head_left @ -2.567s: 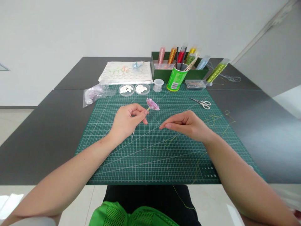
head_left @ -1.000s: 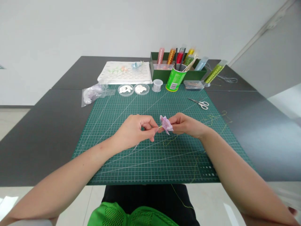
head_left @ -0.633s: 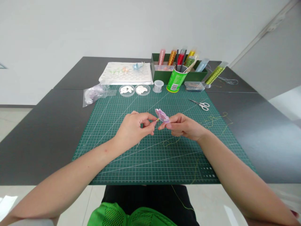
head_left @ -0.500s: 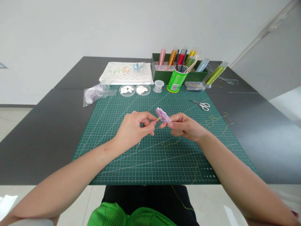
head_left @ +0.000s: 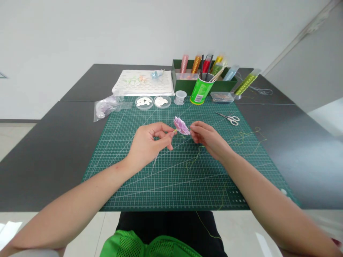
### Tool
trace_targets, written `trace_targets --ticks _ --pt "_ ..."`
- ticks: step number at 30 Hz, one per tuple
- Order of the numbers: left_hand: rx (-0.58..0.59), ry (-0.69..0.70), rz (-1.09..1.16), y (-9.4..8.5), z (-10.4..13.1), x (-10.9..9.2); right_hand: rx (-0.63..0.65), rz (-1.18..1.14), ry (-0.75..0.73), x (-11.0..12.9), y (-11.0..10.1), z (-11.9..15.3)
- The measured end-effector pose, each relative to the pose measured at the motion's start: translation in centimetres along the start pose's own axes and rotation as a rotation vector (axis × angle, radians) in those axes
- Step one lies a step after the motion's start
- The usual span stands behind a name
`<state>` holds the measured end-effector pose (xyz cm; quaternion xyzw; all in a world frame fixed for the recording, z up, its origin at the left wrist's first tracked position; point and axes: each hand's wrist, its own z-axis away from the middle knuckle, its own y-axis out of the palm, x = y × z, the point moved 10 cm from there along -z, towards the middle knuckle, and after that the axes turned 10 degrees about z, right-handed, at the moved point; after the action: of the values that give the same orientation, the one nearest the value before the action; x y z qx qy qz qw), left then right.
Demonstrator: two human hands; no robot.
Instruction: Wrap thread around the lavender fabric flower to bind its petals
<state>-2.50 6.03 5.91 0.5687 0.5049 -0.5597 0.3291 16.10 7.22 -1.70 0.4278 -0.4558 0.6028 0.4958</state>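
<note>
One purple flower (head_left: 181,126), two hands: left hand (head_left: 149,142) pinching stem, right hand (head_left: 208,138) touching.

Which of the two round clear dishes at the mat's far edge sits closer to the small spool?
The right dish; it lies next to the small spool, while the left dish sits beyond it, toward the plastic bag.

Plain white wall (head_left: 107,28) at far side; dark grey table (head_left: 48,150) fills the middle; pale glossy floor (head_left: 16,132) left, daylight reflections near.

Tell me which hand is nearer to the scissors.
Right. The right hand sits just near and left of the scissors; the left hand, pinching the purple flower, is much farther left.
</note>
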Motion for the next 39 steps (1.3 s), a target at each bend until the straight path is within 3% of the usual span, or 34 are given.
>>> trace_targets --ticks 2,4,7,11,14,21,30,33,36,39 --pt "0.001 -0.001 0.01 0.1 0.0 0.0 -0.195 0.106 -0.143 1.3 -1.6 0.3" --pt "0.005 0.001 0.024 0.1 0.0 0.1 -0.246 0.16 -0.338 3.5 -1.9 1.3" --pt "0.027 -0.017 0.059 0.4 -0.2 0.4 -0.022 0.228 -0.584 6.4 0.3 3.3" --pt "0.218 -0.137 0.159 2.5 0.0 1.8 0.33 0.342 -0.675 7.2 3.6 5.6" --pt "0.352 -0.245 0.256 4.0 0.5 2.8 0.429 0.369 -0.719 7.3 4.5 6.2" --pt "0.379 -0.361 0.32 4.1 0.6 3.3 0.298 0.41 -0.707 7.9 3.5 5.7" --pt "0.408 -0.406 0.351 4.0 0.6 3.3 0.203 0.383 -0.729 8.2 2.5 5.5" --pt "0.38 -0.36 0.356 3.6 0.4 3.0 0.293 0.312 -0.617 7.2 2.7 4.8" --pt "0.315 -0.285 0.359 3.0 0.1 2.4 0.485 0.179 -0.437 5.1 4.3 4.4" --pt "0.267 -0.218 0.358 2.5 -0.1 1.9 0.585 0.021 -0.335 3.9 6.0 4.4"
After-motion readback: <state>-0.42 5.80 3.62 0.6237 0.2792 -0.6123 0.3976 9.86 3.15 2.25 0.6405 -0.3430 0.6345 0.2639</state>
